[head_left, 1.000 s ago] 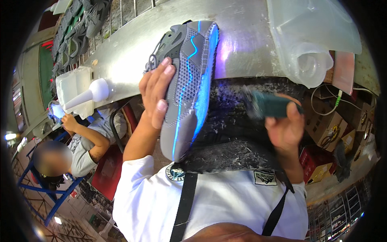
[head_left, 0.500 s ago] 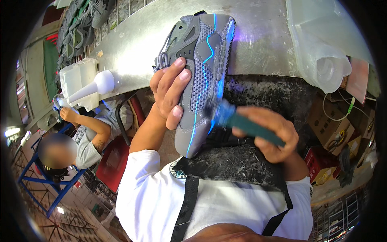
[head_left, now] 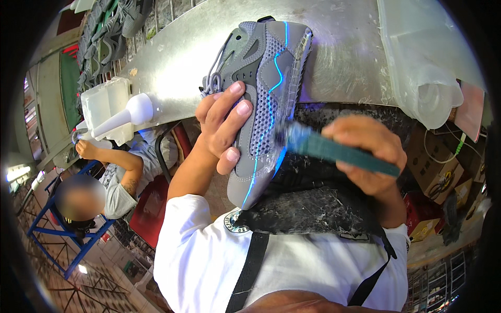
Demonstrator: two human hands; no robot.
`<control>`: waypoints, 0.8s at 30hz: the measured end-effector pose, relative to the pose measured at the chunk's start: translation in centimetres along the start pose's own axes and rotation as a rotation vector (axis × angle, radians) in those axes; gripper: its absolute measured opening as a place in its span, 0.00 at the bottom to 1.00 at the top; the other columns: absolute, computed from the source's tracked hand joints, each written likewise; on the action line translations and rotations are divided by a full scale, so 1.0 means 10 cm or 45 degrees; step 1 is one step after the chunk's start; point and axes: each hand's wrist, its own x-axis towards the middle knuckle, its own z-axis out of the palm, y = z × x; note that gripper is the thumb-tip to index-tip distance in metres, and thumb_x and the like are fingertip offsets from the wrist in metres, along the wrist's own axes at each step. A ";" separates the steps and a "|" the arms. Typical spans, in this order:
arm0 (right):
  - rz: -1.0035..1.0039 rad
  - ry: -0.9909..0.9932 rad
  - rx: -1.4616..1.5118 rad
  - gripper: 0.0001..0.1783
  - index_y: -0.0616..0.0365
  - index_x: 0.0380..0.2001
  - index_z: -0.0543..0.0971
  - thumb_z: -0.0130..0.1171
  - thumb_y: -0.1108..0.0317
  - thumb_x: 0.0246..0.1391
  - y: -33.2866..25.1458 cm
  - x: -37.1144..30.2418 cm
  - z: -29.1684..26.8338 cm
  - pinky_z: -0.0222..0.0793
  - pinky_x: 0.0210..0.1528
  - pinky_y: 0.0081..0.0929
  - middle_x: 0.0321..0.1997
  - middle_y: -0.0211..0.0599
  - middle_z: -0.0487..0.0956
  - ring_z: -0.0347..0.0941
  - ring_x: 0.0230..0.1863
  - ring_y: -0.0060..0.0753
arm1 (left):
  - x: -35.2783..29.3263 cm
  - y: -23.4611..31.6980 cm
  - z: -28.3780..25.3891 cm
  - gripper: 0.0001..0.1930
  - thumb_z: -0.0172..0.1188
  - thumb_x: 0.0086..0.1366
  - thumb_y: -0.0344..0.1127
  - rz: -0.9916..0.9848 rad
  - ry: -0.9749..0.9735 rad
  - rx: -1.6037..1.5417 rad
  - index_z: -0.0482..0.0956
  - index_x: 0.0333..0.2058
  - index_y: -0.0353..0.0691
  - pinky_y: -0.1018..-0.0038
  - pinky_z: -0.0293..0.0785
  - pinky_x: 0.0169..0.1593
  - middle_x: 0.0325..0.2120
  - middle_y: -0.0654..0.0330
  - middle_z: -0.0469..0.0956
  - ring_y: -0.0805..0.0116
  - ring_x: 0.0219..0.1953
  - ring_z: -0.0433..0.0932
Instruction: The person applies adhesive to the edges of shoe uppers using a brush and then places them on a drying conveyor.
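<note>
A grey sneaker (head_left: pixel 265 73) lies on its side across the bench edge, its toe pointing toward me. My left hand (head_left: pixel 224 125) is closed round its upper near the laces. A bright blue line of light runs along the shoe's side. In my right hand (head_left: pixel 368 151) is a brush with a green handle (head_left: pixel 344 152), gripped between thumb and fingers. The brush's bristle end meets the lower edge of the shoe, where a wet, glossy film shows. The bristles themselves are blurred.
The metal bench (head_left: pixel 344 62) carries a white squeeze bottle (head_left: pixel 125 116) beside a clear plastic box (head_left: pixel 107 96). A translucent container (head_left: pixel 425 88) stands at the right. More sneakers (head_left: pixel 107 41) hang far left. Another person (head_left: pixel 120 167) sits at left. Cardboard boxes (head_left: pixel 433 161) lie at right.
My right hand has shifted a little to the right with the brush, whose handle now tilts less steeply. The shoe appears slightly further right in the view, still in my left hand.
</note>
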 end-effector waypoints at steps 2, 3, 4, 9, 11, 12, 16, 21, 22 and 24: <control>0.057 -0.033 0.099 0.12 0.71 0.39 0.79 0.67 0.77 0.52 -0.09 0.04 -0.02 0.80 0.39 0.32 0.40 0.58 0.83 0.84 0.37 0.44 | 0.00 0.00 0.00 0.31 0.60 0.63 0.37 -0.001 0.000 -0.012 0.51 0.59 0.52 0.57 0.69 0.41 0.52 0.41 0.74 0.40 0.45 0.81; 0.099 0.023 0.120 0.11 0.70 0.38 0.78 0.66 0.78 0.53 -0.06 0.04 -0.02 0.80 0.38 0.31 0.40 0.59 0.83 0.84 0.37 0.43 | 0.00 -0.01 0.01 0.31 0.60 0.63 0.37 0.007 0.017 -0.011 0.51 0.59 0.52 0.57 0.69 0.41 0.52 0.42 0.74 0.40 0.45 0.81; 0.140 0.079 0.141 0.10 0.70 0.38 0.78 0.65 0.78 0.53 -0.01 0.03 -0.03 0.80 0.38 0.29 0.41 0.59 0.82 0.83 0.36 0.41 | 0.00 -0.01 0.03 0.32 0.60 0.64 0.37 0.013 0.032 -0.009 0.51 0.60 0.53 0.57 0.69 0.41 0.52 0.42 0.74 0.40 0.45 0.81; 0.140 0.287 0.133 0.09 0.72 0.40 0.76 0.62 0.81 0.55 0.22 0.10 -0.04 0.81 0.36 0.26 0.44 0.61 0.81 0.83 0.34 0.35 | -0.04 -0.06 0.10 0.32 0.59 0.65 0.37 0.106 0.125 -0.010 0.51 0.62 0.53 0.58 0.68 0.40 0.53 0.44 0.74 0.41 0.46 0.80; 0.173 0.299 0.123 0.10 0.73 0.41 0.76 0.63 0.81 0.55 0.23 0.13 -0.06 0.80 0.36 0.25 0.44 0.59 0.81 0.83 0.34 0.35 | -0.04 -0.07 0.08 0.32 0.59 0.66 0.38 0.149 0.094 -0.004 0.51 0.63 0.53 0.59 0.67 0.40 0.53 0.45 0.74 0.42 0.46 0.80; 0.189 0.305 0.118 0.11 0.73 0.41 0.76 0.63 0.82 0.55 0.23 0.14 -0.08 0.80 0.36 0.25 0.43 0.59 0.82 0.82 0.34 0.35 | -0.03 -0.07 0.10 0.33 0.59 0.66 0.39 0.155 0.122 0.036 0.50 0.64 0.54 0.61 0.67 0.40 0.53 0.47 0.74 0.43 0.46 0.80; 0.142 0.283 0.016 0.11 0.73 0.40 0.77 0.63 0.83 0.53 0.23 0.20 -0.13 0.77 0.36 0.21 0.42 0.54 0.83 0.82 0.34 0.31 | -0.02 -0.07 0.10 0.36 0.60 0.66 0.40 0.170 0.093 0.037 0.48 0.65 0.55 0.62 0.67 0.40 0.52 0.51 0.75 0.45 0.46 0.81; 0.377 0.385 0.011 0.13 0.74 0.42 0.79 0.65 0.83 0.51 0.00 0.33 -0.08 0.75 0.36 0.18 0.39 0.46 0.83 0.80 0.34 0.23 | 0.01 -0.10 0.09 0.35 0.60 0.67 0.40 0.222 0.076 0.036 0.48 0.65 0.55 0.64 0.66 0.40 0.52 0.53 0.76 0.47 0.45 0.81; 0.412 0.418 -0.014 0.14 0.74 0.42 0.79 0.65 0.82 0.51 -0.04 0.35 -0.06 0.75 0.36 0.18 0.38 0.45 0.83 0.79 0.34 0.23 | 0.02 -0.10 0.08 0.35 0.60 0.67 0.40 0.228 0.069 0.040 0.48 0.65 0.55 0.64 0.66 0.40 0.52 0.54 0.76 0.48 0.44 0.82; 0.481 0.481 -0.073 0.15 0.74 0.43 0.79 0.67 0.81 0.51 -0.10 0.36 -0.01 0.75 0.36 0.18 0.37 0.43 0.83 0.79 0.34 0.21 | 0.02 -0.09 0.07 0.34 0.59 0.68 0.40 0.235 0.047 0.043 0.48 0.65 0.56 0.65 0.66 0.40 0.51 0.55 0.77 0.49 0.44 0.82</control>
